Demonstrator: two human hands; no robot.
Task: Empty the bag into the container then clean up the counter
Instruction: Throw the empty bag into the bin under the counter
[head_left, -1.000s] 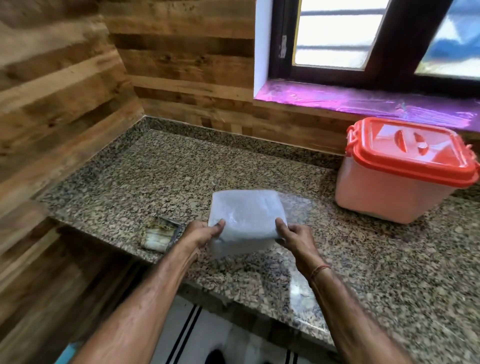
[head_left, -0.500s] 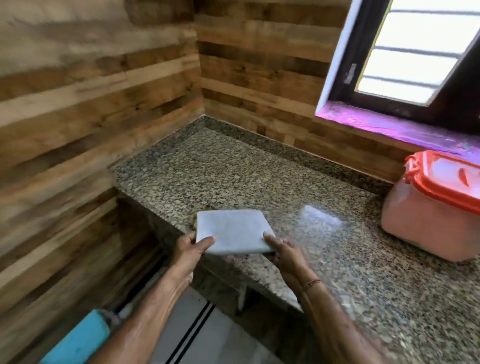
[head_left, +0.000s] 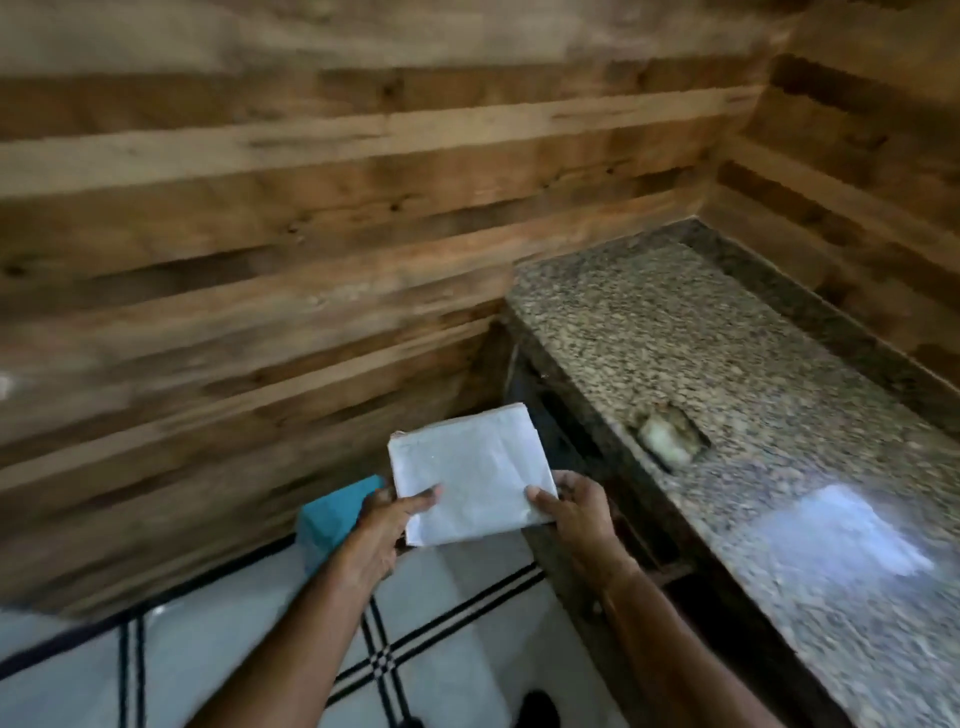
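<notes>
A flat, folded white bag (head_left: 467, 470) is held out over the floor, to the left of the granite counter (head_left: 727, 374). My left hand (head_left: 384, 519) grips its near left corner, thumb on top. My right hand (head_left: 566, 506) grips its near right corner, thumb on top as well. The red-lidded container is out of view.
A small pale scrap or packet (head_left: 667, 434) lies near the counter's front edge. A teal bin (head_left: 332, 512) stands on the tiled floor below the bag, against the wooden plank wall (head_left: 260, 260). A dark shoe tip (head_left: 535, 709) shows at the bottom.
My view has swung left, away from the counter and the container. Both hands have carried the folded bag off the counter and out over the floor, above the teal bin.
</notes>
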